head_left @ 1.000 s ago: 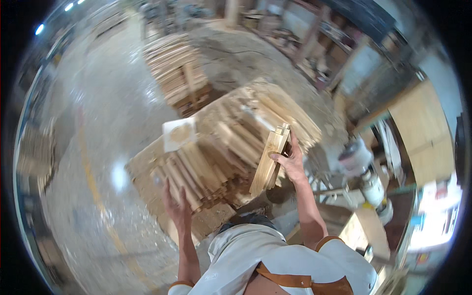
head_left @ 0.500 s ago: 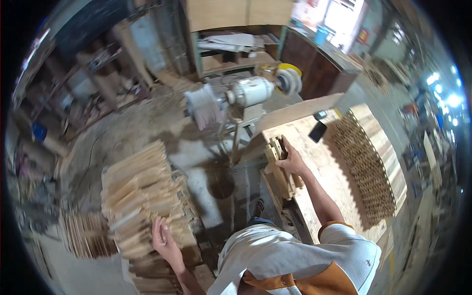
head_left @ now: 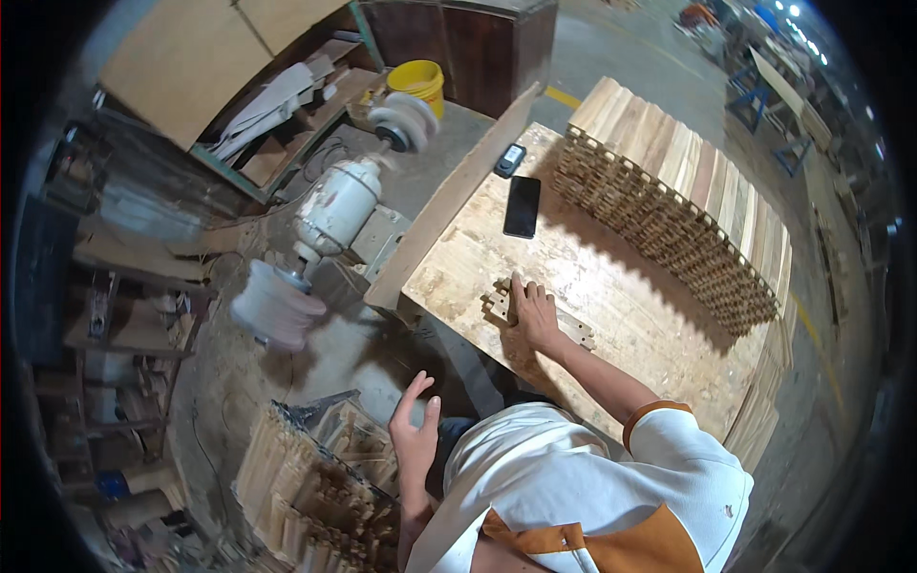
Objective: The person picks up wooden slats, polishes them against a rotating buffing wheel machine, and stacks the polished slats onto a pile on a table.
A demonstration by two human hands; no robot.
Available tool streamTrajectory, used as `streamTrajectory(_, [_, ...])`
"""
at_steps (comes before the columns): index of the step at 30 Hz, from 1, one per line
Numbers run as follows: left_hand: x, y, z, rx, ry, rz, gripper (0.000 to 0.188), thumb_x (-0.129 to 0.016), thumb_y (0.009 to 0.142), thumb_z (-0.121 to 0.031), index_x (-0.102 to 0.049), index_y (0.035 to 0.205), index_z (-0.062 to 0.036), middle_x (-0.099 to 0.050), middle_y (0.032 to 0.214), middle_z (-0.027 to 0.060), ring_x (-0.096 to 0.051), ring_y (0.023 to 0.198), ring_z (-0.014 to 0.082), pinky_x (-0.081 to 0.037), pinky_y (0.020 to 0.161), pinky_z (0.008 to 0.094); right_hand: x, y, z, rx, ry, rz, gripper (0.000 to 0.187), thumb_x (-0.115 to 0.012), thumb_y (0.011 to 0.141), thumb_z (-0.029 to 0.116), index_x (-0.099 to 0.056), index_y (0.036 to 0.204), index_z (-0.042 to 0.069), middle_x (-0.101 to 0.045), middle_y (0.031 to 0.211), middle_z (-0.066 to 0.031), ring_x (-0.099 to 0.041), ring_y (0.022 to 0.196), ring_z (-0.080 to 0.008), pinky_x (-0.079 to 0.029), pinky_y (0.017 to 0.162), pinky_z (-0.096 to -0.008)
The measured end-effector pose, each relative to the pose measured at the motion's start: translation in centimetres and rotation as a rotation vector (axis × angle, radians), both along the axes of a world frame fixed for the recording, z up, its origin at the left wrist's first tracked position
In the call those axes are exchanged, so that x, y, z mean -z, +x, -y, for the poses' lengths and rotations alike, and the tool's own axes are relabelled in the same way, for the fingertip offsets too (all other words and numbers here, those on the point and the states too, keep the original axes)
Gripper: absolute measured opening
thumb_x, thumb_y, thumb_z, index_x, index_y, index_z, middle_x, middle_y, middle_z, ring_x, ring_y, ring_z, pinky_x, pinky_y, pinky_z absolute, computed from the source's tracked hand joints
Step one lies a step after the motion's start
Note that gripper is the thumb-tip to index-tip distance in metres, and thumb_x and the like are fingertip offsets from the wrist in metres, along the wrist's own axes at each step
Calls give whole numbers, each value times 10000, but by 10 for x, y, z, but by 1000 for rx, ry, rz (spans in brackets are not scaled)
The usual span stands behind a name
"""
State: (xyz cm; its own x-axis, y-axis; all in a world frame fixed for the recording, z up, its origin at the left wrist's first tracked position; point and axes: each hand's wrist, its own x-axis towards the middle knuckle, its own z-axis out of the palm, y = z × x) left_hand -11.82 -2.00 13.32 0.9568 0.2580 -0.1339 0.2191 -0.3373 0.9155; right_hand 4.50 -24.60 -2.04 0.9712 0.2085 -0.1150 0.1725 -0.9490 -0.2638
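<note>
On the pale wooden tabletop (head_left: 458, 258), my right hand (head_left: 537, 315) grips a few short wooden slats (head_left: 575, 329) with holes in them. Its fingers reach over their far side, and the thumb is hidden. My left hand (head_left: 415, 439) is raised in front of my body, fingers apart and holding nothing. Below and left of it stands a pile of wooden slats (head_left: 277, 477). A long, neat stack of slats (head_left: 669, 191) lines the right side of the tabletop, its many ends facing my right hand.
A black phone (head_left: 522, 207) and a small dark device (head_left: 510, 160) lie on the table by an upright board (head_left: 458, 191). Left of it stands a white motor (head_left: 339, 205) with blurred wheels (head_left: 277, 304) at both ends. A yellow bucket (head_left: 417, 81) sits behind.
The view has swung right. My right hand has brought the slats from the table's near left edge down flat onto the tabletop. My left hand has come away from the slat pile.
</note>
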Motion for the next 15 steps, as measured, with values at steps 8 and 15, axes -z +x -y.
streamTrajectory(8, [-29, 106, 6, 410, 119, 199, 456, -654, 856, -62, -567, 1297, 17, -646, 1206, 175, -612, 1129, 273, -440, 1005, 368, -118, 5, 27, 28, 662, -93, 994, -832, 598, 173, -321, 1442, 56, -493, 1306, -189, -497, 1211, -372, -414, 1015, -439])
streamTrajectory(15, [-53, 172, 37, 891, 395, 628, 741, -717, 839, -191, -360, 1473, -52, -362, 1505, 200, -412, 1348, 384, -376, 1070, 465, -120, -14, 7, 0, 1071, 83, 999, -822, 590, 161, -313, 1446, 81, -479, 1352, -191, -492, 1265, -334, -401, 1068, -395])
